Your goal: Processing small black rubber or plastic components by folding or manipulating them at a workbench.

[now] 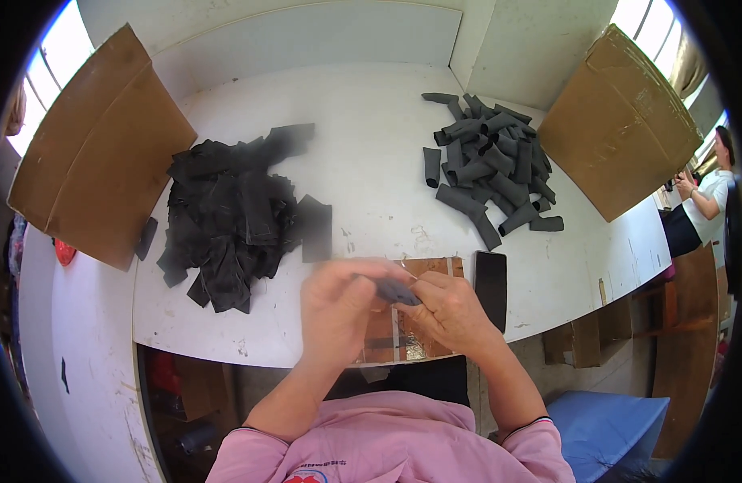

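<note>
A small dark grey fabric piece (397, 292) is held up in front of me, between my two hands. My right hand (451, 312) is closed in a pinch on its right end. My left hand (337, 304), somewhat blurred, curls its fingers over the other end with the thumb below. Under the hands lies a brown, worn board (437, 268) with pale strips across it. To the left is a heap of flat black fabric pieces (226, 213). On the right, farther back, sits a pile of dark grey fabric tubes (500, 153).
A black phone-like slab (490, 290) lies right of the board. Cardboard panels stand at the left (89, 145) and the right (620, 121) of the white table (371, 161). A person (705, 193) stands at far right. A blue bin-like object (604, 431) is at lower right.
</note>
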The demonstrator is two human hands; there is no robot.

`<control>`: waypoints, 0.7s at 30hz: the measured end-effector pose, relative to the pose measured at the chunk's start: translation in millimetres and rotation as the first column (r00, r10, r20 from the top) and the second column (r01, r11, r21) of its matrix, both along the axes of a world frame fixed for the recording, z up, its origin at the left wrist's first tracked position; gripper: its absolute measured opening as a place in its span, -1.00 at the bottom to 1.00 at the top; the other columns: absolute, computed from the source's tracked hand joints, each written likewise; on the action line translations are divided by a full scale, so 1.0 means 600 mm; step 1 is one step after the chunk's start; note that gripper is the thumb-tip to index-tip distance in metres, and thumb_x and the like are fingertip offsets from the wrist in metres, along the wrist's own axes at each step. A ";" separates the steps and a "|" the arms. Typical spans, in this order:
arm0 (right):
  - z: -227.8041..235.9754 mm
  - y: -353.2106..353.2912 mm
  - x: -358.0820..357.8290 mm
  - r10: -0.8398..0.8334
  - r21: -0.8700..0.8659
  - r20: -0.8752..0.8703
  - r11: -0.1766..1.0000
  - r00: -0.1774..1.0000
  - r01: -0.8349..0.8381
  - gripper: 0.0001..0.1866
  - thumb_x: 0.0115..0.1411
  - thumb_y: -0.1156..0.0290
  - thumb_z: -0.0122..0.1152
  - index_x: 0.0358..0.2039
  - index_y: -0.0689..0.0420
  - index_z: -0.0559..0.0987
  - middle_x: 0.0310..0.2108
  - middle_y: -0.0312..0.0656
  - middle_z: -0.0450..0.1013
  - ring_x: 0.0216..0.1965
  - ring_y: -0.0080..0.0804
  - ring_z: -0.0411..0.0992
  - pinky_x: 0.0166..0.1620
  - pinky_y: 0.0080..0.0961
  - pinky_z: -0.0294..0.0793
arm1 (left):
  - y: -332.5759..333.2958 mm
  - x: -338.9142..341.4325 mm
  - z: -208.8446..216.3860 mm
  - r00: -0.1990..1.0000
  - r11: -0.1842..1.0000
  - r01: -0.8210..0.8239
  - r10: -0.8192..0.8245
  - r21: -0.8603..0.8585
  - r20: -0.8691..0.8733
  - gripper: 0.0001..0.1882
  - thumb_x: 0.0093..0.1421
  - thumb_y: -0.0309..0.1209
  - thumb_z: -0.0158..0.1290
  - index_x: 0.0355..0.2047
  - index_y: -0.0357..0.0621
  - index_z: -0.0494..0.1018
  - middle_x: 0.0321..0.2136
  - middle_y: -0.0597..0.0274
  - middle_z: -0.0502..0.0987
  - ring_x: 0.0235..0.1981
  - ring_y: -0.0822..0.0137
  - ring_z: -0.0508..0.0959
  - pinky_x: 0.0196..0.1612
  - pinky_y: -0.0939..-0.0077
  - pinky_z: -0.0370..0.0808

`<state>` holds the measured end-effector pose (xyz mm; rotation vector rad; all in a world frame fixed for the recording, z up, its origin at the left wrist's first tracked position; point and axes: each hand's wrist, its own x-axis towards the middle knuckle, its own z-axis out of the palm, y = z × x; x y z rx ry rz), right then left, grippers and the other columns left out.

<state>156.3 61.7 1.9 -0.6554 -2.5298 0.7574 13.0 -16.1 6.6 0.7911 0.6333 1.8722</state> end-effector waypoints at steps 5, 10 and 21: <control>-0.042 -0.007 -0.017 -0.018 0.048 -0.008 0.999 1.000 0.018 -0.73 0.03 0.24 0.05 -0.64 0.17 0.39 -0.67 -0.14 0.31 -0.57 -0.16 0.33 -0.52 -0.29 0.28 | -0.001 -0.008 -0.019 0.987 0.993 0.028 -0.009 -0.116 0.159 -0.83 0.06 -0.40 0.03 -0.40 -0.26 0.41 -0.42 0.07 0.47 -0.30 0.21 0.44 -0.13 0.34 0.32; -0.024 -0.007 -0.018 0.022 0.007 0.016 1.000 1.000 -0.022 -0.68 0.03 0.19 0.05 -0.66 0.18 0.40 -0.67 -0.14 0.34 -0.57 -0.15 0.35 -0.51 -0.28 0.29 | -0.006 -0.030 -0.023 0.967 0.990 -0.106 0.081 -0.094 -0.241 -0.85 0.07 -0.43 0.01 -0.41 -0.29 0.43 -0.42 0.12 0.47 -0.35 0.34 0.44 -0.22 0.47 0.37; 0.089 0.104 -0.021 -0.267 -0.631 -0.474 0.767 0.839 -0.113 -0.66 0.17 0.20 -0.09 -0.43 0.26 0.44 -0.71 -0.28 0.32 -0.67 -0.58 0.28 -0.55 -0.66 0.26 | 0.042 -0.085 -0.113 0.598 0.731 -0.639 0.277 -0.239 -0.753 -0.86 0.01 -0.50 -0.02 -0.39 -0.26 0.42 -0.33 0.11 0.45 -0.30 0.33 0.45 -0.22 0.47 0.37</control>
